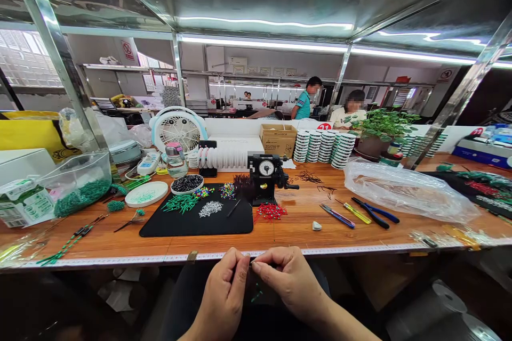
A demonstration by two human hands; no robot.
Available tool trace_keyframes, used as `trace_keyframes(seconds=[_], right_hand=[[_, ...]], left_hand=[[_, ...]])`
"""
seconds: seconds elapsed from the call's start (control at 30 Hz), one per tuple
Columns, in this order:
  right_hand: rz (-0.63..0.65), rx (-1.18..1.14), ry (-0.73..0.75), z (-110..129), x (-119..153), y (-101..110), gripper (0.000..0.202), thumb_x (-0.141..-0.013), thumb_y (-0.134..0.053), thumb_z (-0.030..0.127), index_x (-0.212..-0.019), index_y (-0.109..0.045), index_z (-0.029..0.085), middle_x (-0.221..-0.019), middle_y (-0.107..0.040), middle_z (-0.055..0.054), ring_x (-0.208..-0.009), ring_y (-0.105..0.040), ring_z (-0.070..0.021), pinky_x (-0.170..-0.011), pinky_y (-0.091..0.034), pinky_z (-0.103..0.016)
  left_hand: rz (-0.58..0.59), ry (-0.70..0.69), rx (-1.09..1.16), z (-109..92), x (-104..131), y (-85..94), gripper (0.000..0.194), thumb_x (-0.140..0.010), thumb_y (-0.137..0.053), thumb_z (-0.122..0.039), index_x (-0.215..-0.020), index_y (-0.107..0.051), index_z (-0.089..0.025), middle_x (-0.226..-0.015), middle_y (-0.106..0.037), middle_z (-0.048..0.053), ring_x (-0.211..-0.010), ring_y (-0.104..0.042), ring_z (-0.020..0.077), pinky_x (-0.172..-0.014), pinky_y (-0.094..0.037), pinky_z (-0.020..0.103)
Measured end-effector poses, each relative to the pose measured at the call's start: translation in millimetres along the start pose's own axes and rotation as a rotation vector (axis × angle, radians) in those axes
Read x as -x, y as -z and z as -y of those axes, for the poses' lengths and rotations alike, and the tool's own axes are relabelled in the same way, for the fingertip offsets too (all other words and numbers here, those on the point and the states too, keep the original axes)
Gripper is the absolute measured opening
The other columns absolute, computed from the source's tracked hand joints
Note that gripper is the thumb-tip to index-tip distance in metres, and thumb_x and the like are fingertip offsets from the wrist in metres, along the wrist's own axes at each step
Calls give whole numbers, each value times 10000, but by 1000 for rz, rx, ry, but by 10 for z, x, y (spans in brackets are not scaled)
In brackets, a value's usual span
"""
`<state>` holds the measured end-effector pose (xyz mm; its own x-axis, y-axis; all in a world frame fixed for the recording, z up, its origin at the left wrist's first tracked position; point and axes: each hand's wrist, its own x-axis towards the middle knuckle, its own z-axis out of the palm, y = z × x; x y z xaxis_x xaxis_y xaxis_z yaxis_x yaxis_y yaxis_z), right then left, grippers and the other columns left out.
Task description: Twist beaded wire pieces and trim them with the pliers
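Observation:
My left hand and my right hand meet just below the front edge of the wooden workbench, above my lap. Their fingertips pinch a very small dark piece, perhaps a thin wire, between them; it is too small to identify. A few green beads show below the hands. On the bench ahead lies a black mat with piles of green beads, white beads and coloured beads. Red beads lie beside a black hand-crank counter device.
Pliers and cutters lie right of the mat, then a clear plastic bag. A fan, a bowl of black beads, a white plate, spool stacks, a cardboard box and a potted plant stand behind. People sit beyond.

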<state>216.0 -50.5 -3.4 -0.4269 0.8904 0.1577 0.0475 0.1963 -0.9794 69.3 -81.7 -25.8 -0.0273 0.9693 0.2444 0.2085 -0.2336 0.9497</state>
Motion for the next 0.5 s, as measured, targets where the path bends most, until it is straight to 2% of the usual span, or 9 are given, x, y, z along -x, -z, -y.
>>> trace_keyframes(seconds=[0.2,0.5], right_hand=[[13,-25,16,20,13,30,231,-808,-587,325,-772,-687,121,-733,-661,-54,-677,-557,-145,-646,-434,-250],[-14,-94,-79,-1,4,4,233,-744,-644,338,-670,-659,118,-576,-575,-8,-535,-474,-98,-533,-380,-222]], left_hand=[[-19,22,10,18,-17,23,300,-890,-409,-389,-653,-422,-206,-599,-391,-45,-551,-354,121,-524,-323,229],[-4,-1,-30,16,-11,13,302,-896,-392,-397,-663,-418,-207,-605,-393,-47,-558,-355,121,-537,-326,234]])
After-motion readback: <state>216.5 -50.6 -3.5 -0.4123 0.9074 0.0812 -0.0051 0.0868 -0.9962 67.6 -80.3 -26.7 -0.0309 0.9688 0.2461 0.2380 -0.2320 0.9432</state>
